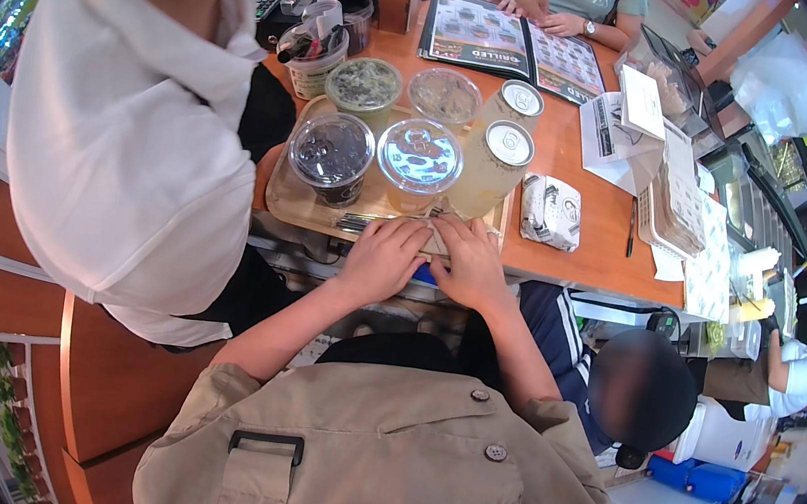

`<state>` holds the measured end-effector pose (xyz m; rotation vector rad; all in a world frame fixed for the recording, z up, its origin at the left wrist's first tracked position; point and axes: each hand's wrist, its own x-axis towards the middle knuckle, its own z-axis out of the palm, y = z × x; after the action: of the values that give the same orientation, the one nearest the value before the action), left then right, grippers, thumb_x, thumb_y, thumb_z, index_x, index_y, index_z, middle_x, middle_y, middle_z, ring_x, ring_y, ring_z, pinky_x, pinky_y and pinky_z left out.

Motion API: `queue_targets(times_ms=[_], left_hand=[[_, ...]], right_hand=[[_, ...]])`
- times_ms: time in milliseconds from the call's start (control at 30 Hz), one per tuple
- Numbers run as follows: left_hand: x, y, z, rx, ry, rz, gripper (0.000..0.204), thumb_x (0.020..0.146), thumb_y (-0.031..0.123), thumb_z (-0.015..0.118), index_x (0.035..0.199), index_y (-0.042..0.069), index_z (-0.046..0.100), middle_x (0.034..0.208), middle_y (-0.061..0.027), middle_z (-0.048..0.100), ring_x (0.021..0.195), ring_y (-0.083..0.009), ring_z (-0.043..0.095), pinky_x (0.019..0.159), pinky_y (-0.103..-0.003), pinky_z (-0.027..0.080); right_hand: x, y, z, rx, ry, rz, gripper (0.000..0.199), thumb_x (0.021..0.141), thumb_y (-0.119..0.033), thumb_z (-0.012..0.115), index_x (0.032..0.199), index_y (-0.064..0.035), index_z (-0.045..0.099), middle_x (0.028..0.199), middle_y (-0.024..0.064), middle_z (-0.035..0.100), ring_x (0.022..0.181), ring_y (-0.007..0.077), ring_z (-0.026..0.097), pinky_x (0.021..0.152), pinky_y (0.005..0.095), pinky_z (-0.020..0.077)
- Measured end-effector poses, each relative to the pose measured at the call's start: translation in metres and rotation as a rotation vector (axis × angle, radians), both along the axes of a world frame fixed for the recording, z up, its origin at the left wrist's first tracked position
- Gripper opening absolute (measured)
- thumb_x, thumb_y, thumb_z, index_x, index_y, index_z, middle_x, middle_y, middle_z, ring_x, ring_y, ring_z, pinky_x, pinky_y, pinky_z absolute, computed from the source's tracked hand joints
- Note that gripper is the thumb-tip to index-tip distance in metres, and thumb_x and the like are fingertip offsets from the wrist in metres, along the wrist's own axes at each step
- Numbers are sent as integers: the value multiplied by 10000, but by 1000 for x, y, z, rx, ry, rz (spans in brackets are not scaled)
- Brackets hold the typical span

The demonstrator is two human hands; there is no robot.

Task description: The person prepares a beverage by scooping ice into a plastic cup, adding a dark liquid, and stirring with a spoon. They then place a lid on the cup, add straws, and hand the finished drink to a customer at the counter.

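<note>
My left hand [385, 258] and my right hand [470, 264] meet at the near edge of a wooden tray [290, 208]. Their fingers are bent together over a small piece of light brown paper [437, 243], and both seem to grip it; the fingertips partly hide it. Thin wrapped sticks or cutlery [359, 222] lie beside my left fingers. On the tray stand a lidded cup of dark drink [332, 155], a lidded cup of amber drink [420, 161], a greenish cup [363, 88], a brownish cup [445, 98] and two can-shaped containers of pale yellow drink [494, 174].
Right of the tray sit a paper-wrapped packet [551, 213] and a black pen [631, 234]. Behind are an open menu [480, 35] and a tub of pens [313, 52]. A person in white [145, 140] stands close at left; a person in a black cap [643, 397] is at right.
</note>
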<state>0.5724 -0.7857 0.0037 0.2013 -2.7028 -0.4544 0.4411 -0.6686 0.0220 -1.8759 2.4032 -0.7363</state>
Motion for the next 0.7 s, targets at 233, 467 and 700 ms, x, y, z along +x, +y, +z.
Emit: queue_targets(times_ms=[233,467,700], left_hand=[[0,-19,1,28,7,23,260,828,192,562,1054,63,566,988,-91,608,923,-246,552,824,-370,379],[-3,-26,10,153,-48,78,192,830,164,561,998,74,582,905,-87,619,876,-259,563,810,-365,378],[3,-5,-1,-40,201,-8,246,791,138,602,1030,89,572,1031,-48,575,994,-240,524,861,-375,360]], right_hand=[[-15,11,-4,-54,-41,110,454,700,-60,592,1148,-44,522,1165,98,539,1028,286,476,845,402,373],[-30,18,-18,-95,-266,-20,296,798,-155,595,1064,-31,556,969,138,610,949,310,539,846,406,368],[-33,3,-19,36,-369,-261,235,833,-234,580,958,-36,570,938,180,606,929,335,542,750,425,402]])
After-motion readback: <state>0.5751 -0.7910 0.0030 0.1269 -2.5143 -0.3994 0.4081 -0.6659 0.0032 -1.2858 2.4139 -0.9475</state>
